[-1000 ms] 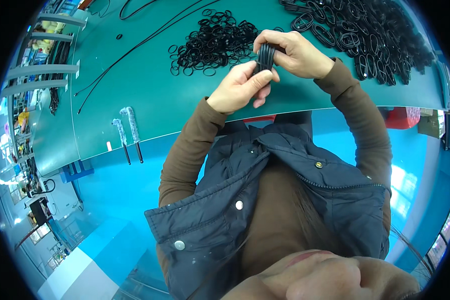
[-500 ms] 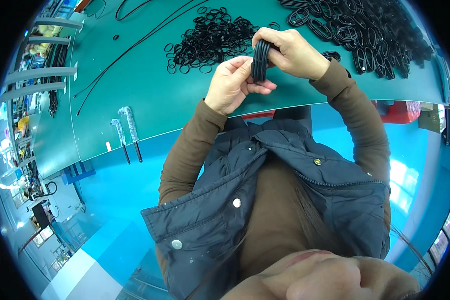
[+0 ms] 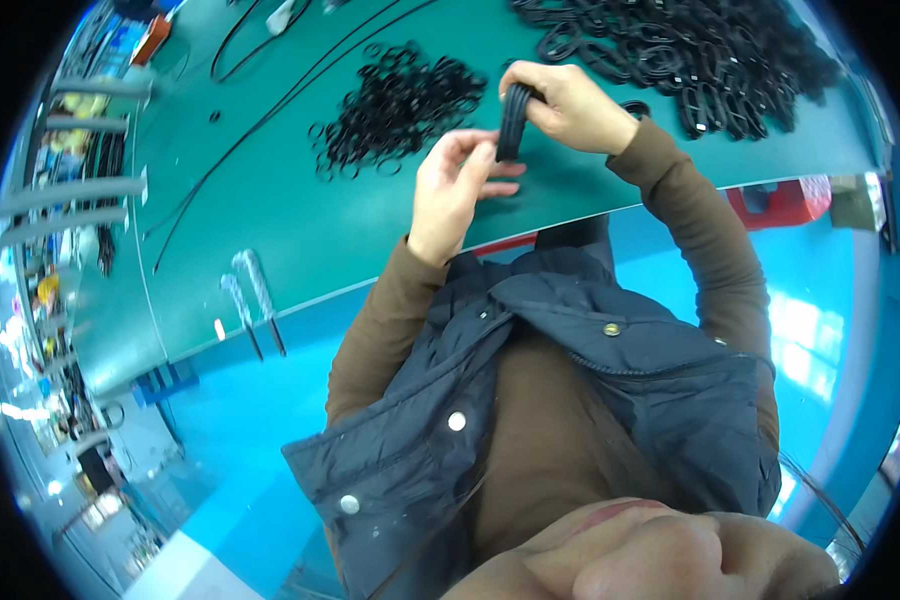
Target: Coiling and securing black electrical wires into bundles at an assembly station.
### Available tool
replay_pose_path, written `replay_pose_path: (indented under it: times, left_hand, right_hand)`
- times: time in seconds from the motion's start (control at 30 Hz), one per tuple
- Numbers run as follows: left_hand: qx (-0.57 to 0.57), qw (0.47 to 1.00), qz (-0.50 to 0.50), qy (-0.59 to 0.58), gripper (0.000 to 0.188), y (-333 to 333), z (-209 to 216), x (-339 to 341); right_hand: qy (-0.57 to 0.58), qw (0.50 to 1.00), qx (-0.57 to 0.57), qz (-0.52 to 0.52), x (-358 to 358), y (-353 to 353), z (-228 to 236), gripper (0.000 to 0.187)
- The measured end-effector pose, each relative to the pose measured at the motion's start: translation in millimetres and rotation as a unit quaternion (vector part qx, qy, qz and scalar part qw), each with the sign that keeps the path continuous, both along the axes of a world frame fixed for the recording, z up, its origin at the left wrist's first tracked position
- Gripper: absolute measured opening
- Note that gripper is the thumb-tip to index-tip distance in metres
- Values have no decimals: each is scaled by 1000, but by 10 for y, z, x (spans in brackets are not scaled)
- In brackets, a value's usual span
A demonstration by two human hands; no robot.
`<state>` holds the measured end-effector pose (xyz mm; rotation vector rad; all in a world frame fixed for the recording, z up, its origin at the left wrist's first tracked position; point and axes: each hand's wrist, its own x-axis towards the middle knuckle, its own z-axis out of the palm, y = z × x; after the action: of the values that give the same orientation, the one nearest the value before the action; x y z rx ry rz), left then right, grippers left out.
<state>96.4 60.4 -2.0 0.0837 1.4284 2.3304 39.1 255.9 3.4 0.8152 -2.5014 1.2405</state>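
My right hand (image 3: 565,105) is closed around the top of a black coiled cable bundle (image 3: 511,122), held upright above the green table (image 3: 300,225). My left hand (image 3: 457,185) is just below and left of it, fingers spread, fingertips touching the bundle's lower end. A heap of small black rubber rings (image 3: 400,105) lies on the table just beyond my left hand. A large pile of black coiled cables (image 3: 690,55) lies beyond my right hand.
Long thin black cords (image 3: 270,110) run across the table at the left. Two silvery tools (image 3: 253,300) hang at the table's near edge. Racks with parts (image 3: 70,190) stand at the far left. A red box (image 3: 785,205) sits under the table; the floor is blue.
Both hands have shifted slightly with the bundle. My left hand has loosened from around it and now touches only its lower end with open fingers.
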Motion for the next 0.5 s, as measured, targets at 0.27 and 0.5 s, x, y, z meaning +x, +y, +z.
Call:
replay_pose_path:
  times: [0.27, 0.5]
  left_hand:
    - [-129, 987, 10, 96, 23, -178, -20, 8]
    - [-194, 976, 75, 62, 15, -397, -33, -105]
  right_hand:
    - [-134, 920, 317, -188, -676, 2174, 471, 15]
    - [-42, 759, 545, -353, -1331, 3475, 568, 27]
